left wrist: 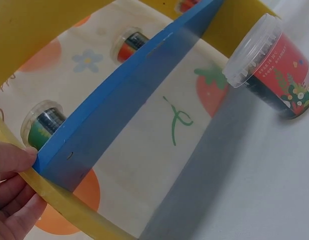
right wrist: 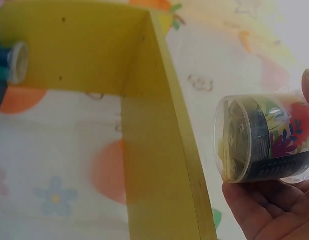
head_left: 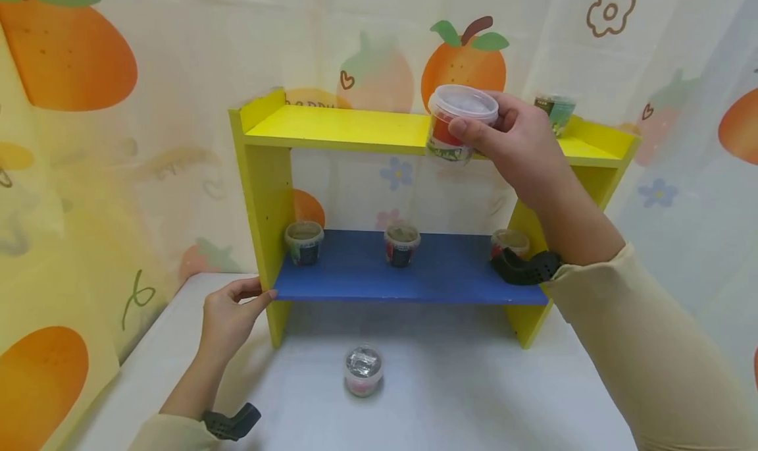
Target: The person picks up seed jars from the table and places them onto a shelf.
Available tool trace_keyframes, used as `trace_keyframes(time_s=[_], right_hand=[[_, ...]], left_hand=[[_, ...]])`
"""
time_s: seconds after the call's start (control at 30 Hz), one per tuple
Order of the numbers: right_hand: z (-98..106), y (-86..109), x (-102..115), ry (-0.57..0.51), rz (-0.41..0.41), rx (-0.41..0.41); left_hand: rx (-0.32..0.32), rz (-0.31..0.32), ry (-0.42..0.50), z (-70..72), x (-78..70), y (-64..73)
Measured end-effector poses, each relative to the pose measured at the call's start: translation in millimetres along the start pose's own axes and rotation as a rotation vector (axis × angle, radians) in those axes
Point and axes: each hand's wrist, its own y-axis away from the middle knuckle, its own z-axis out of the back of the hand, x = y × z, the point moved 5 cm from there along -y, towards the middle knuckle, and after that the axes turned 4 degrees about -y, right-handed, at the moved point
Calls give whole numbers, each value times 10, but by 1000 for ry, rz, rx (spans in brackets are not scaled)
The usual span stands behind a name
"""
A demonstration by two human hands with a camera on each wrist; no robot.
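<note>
My right hand (head_left: 530, 148) holds a clear plastic tub (head_left: 443, 133) with a red label, thumb on the near side, in front of the yellow top board (head_left: 349, 125). Seen from the right wrist, the tub (right wrist: 262, 137) is apart from the shelf's yellow edge. With my left hand (head_left: 227, 316) I grip the shelf's left side panel (head_left: 263, 201) by the front corner of the blue board (head_left: 408, 283). The left wrist view shows the thumb on that corner and the fingers (left wrist: 17, 215) around the yellow edge.
Tubs stand on the blue board at left (head_left: 304, 243), middle (head_left: 402, 245) and right, the right tub (head_left: 510, 240) partly behind my wristband. A green tub (head_left: 555, 112) is on the top board's right. Another tub (head_left: 364, 371) stands on the white table (head_left: 450, 385).
</note>
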Motion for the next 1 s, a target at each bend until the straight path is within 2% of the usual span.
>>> trace_keyframes(time_s=[0.17,0.33,0.57,0.7,0.77,0.93,1.0], right_hand=[[24,-256,-18,53,-57,-12],[11,-430,-87,113,-105,5],[-29,-581,-137,109,-295,32],[-89,-698,-124,159,-337,50],[-128,-762,-139,111,-356,56],[-206,-912,-232,-91,-426,53],[-213,-957,-272,-89,-443,43]], left_hand=[[-16,-19,-12,15,-16,-4],[-15,-20,-9,7,4,-5],[-19,-27,-18,16,-9,-7],[-42,-43,-14,40,-22,-9],[-48,-50,-12,48,-21,-6],[-31,-52,-16,24,3,5],[-31,-56,-22,17,5,8]])
